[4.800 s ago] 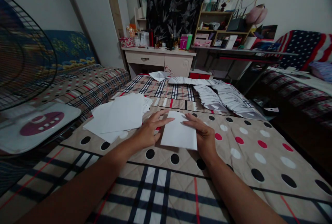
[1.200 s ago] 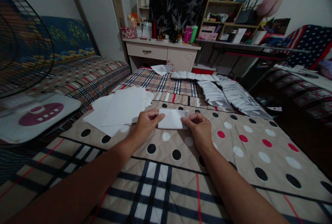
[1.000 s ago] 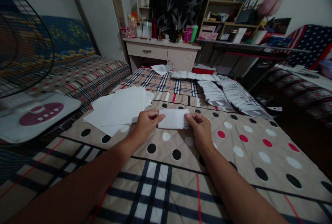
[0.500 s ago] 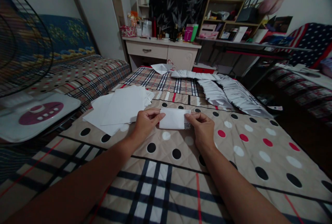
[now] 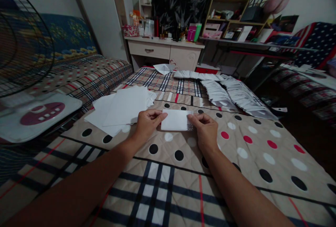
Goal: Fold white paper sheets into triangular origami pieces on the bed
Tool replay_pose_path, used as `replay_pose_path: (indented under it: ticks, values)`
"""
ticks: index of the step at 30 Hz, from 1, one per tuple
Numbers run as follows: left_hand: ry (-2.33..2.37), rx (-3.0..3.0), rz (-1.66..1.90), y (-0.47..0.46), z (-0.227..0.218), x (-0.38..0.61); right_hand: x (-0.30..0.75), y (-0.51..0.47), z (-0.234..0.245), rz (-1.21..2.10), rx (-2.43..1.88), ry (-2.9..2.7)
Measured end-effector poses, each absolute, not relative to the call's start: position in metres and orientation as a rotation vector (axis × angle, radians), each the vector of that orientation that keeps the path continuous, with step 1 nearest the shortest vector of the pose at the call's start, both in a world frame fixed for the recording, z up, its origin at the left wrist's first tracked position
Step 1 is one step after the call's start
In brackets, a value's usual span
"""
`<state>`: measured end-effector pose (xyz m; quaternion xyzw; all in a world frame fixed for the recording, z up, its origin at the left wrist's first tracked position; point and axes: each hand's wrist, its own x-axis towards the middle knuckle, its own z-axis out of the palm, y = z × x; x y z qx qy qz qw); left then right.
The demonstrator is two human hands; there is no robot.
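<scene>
Between my two hands is a small folded sheet of paper (image 5: 174, 120), white, with a bit of dark printing at its lower right. My left hand (image 5: 150, 123) pinches its left end, thumb on top. At the right end, my right hand (image 5: 204, 127) grips it the same way, next to the printed part. The fingers under the paper are hidden. A loose pile of white sheets (image 5: 126, 106) lies just left of my left hand. Farther off to the right stand long rows of folded papers (image 5: 238, 92), packed close together on the bed.
The bed's quilt (image 5: 162, 185) is beige with dots and plaid. One folded white paper (image 5: 164, 68) lies at its far edge. A fan (image 5: 23, 45) stands at the left. A drawer desk (image 5: 149, 50) and a shelf (image 5: 231, 20) with bottles and boxes are behind.
Almost nothing differs. Both hands keep hold of the folded paper in the same place, and the view has shifted very slightly.
</scene>
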<state>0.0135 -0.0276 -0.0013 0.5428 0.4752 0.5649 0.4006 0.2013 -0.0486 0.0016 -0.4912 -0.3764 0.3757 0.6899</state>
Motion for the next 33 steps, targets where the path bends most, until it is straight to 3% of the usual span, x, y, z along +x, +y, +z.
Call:
replay_pose_path:
  ticks: [33]
  values:
    - [1.290, 1.543, 1.311, -0.0285, -0.0003, 0.0159, 0.2050, -0.0420, -0.0053, 0.740, -1.256, -1.063]
